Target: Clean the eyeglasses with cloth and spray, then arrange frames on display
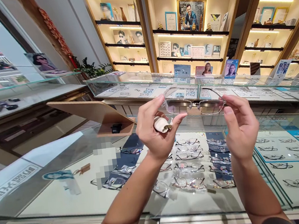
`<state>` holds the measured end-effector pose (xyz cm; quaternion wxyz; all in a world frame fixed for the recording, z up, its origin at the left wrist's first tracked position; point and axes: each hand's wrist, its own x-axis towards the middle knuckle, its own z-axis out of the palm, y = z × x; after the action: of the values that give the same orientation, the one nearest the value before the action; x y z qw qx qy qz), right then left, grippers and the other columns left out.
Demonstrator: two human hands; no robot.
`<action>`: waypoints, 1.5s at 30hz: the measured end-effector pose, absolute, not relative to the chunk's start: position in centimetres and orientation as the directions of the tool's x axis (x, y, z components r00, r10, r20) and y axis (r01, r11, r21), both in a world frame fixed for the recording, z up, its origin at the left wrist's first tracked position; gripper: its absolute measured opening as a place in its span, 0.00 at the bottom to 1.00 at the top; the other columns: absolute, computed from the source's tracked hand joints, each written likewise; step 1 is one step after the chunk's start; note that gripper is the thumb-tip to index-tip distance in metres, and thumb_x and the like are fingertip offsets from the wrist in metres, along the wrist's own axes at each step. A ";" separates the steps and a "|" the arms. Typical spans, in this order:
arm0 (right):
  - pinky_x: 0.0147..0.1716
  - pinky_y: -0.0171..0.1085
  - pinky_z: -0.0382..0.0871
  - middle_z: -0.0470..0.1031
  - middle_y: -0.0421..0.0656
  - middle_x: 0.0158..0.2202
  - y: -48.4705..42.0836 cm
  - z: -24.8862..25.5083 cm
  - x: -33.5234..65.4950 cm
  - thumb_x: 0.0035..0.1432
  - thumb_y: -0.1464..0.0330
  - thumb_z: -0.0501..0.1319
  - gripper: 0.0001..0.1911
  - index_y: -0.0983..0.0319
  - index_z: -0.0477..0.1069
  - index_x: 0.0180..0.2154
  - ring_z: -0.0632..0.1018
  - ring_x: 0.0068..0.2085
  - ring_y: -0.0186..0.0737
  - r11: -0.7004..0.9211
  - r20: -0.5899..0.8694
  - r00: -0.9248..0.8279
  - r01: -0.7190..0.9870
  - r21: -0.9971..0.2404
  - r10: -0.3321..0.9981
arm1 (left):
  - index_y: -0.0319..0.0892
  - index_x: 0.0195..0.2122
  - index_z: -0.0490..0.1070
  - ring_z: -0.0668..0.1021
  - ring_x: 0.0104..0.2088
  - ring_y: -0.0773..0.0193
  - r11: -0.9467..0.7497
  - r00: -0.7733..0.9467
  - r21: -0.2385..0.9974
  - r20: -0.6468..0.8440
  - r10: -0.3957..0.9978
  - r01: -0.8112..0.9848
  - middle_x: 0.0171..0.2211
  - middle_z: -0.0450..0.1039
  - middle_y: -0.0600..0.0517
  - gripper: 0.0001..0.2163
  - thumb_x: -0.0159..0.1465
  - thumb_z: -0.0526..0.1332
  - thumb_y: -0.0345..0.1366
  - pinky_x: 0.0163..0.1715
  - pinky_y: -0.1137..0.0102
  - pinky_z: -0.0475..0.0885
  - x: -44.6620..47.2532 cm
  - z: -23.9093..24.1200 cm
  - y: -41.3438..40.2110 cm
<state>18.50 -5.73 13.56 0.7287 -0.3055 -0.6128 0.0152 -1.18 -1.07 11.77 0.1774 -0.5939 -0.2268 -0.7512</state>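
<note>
A pair of thin-rimmed eyeglasses (194, 105) is held up above the display counter, lenses level and temples spread. My left hand (155, 135) grips its left side near the hinge, with the thumb stretched out below the left lens. A small white crumpled wad (161, 124), perhaps cloth or tissue, is tucked in the left palm; its inner side looks greenish. At the other end, my right hand (241, 129) pinches the right side by the hinge between thumb and fingers. Neither hand touches the glass counter below.
Rows of eyeglasses (189, 155) lie inside the glass counter (90, 203) under my arms. A tilted wood-coloured board (84, 111), perhaps a mirror's back, stands on its left. Another glass case (140, 77) runs behind, before lit shelves (191, 30). A side case (32, 90) stands left.
</note>
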 end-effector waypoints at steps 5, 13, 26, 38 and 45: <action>0.54 0.48 0.81 0.81 0.45 0.49 -5.6 13.6 18.7 0.73 0.62 0.66 0.08 0.54 0.84 0.49 0.81 0.54 0.46 0.810 0.845 0.318 0.276 -0.517 0.430 | 0.47 0.61 0.77 0.78 0.32 0.67 -0.823 -0.211 0.136 0.977 0.020 0.552 0.51 0.81 0.48 0.24 0.67 0.77 0.45 0.33 0.68 0.77 -1.3 11.7 -1.0; 0.55 0.47 0.79 0.83 0.43 0.48 -5.2 13.3 19.3 0.70 0.58 0.71 0.09 0.54 0.85 0.46 0.82 0.53 0.45 0.788 0.773 0.301 0.096 -0.608 0.559 | 0.47 0.60 0.78 0.75 0.29 0.69 -0.826 -0.219 0.172 0.974 0.061 0.537 0.51 0.81 0.47 0.24 0.67 0.77 0.50 0.32 0.68 0.76 -1.5 11.7 -0.9; 0.43 0.44 0.83 0.82 0.43 0.45 -5.1 13.6 19.2 0.67 0.55 0.71 0.12 0.55 0.78 0.43 0.85 0.48 0.46 0.739 0.712 0.211 -0.088 -0.668 0.670 | 0.49 0.61 0.79 0.75 0.29 0.70 -0.865 -0.193 0.273 0.959 0.208 0.421 0.50 0.81 0.49 0.23 0.67 0.77 0.47 0.32 0.69 0.77 -1.4 11.7 -0.9; 0.45 0.45 0.83 0.82 0.44 0.46 -4.9 13.3 19.0 0.68 0.55 0.70 0.12 0.55 0.77 0.44 0.85 0.46 0.45 0.748 0.721 0.214 -0.081 -0.659 0.659 | 0.51 0.62 0.78 0.77 0.31 0.69 -0.866 -0.252 0.402 0.908 0.335 0.296 0.57 0.82 0.46 0.26 0.65 0.78 0.48 0.33 0.70 0.79 -0.9 11.5 -1.4; 0.55 0.47 0.79 0.83 0.42 0.45 -4.4 12.9 19.0 0.68 0.57 0.71 0.10 0.55 0.78 0.44 0.84 0.49 0.43 0.777 0.741 0.290 -0.018 -0.629 0.606 | 0.48 0.61 0.78 0.76 0.29 0.70 -0.865 -0.257 0.400 0.908 0.330 0.302 0.48 0.83 0.49 0.26 0.65 0.79 0.47 0.30 0.71 0.77 -1.1 11.9 -1.8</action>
<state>18.99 -4.38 12.86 0.7590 -0.2627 -0.5591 0.2056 -1.13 -1.82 11.90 -0.0094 -0.6095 -0.2593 -0.7491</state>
